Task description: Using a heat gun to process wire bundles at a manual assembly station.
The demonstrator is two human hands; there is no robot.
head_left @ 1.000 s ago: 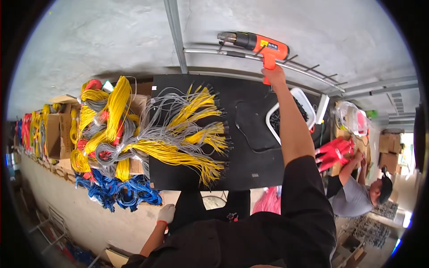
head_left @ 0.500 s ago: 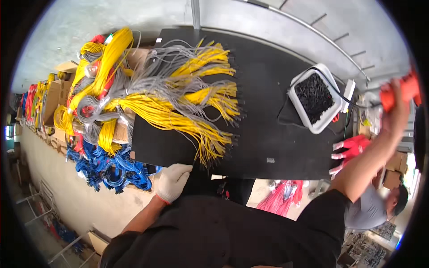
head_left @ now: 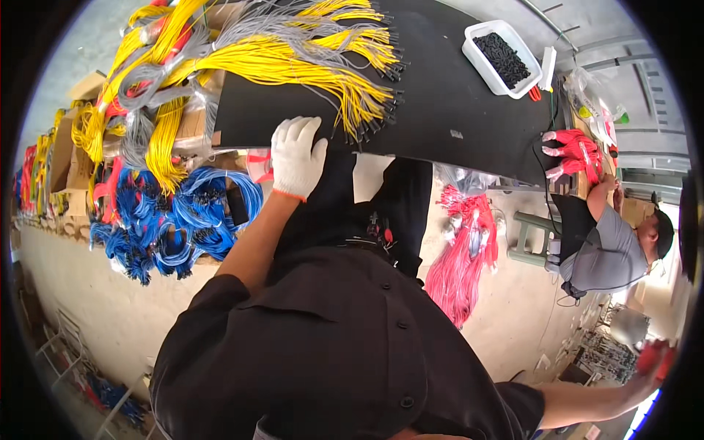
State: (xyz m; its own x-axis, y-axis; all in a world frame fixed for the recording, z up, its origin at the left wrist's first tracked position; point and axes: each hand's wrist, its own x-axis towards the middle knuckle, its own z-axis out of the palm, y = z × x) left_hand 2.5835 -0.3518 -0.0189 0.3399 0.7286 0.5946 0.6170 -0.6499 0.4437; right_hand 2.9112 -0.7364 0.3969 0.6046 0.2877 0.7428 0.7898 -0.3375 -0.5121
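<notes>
My left hand (head_left: 298, 155), in a white knitted glove with an orange cuff, lies over the near edge of the black table (head_left: 433, 110). Its fingers are stretched and nothing is in them. Beside it, bundles of yellow wires (head_left: 271, 59) and grey wires (head_left: 257, 33) lie on the table, black connectors at their ends. My bare right hand (head_left: 645, 378) is far out at the lower right, away from the table. It is closed on a blurred red tool (head_left: 656, 358) whose exact kind I cannot make out.
A white tub (head_left: 534, 81) of small black parts stands on the table's far right. Blue cable coils (head_left: 183, 220) lie left of me. Red cables (head_left: 466, 257) hang below the table near a green stool (head_left: 529, 238). A co-worker in grey (head_left: 609, 253) sits at the right.
My right hand has swung from the upper right down to the lower right with the red tool. My left hand's fingers have spread from a curl. The view has tilted downward.
</notes>
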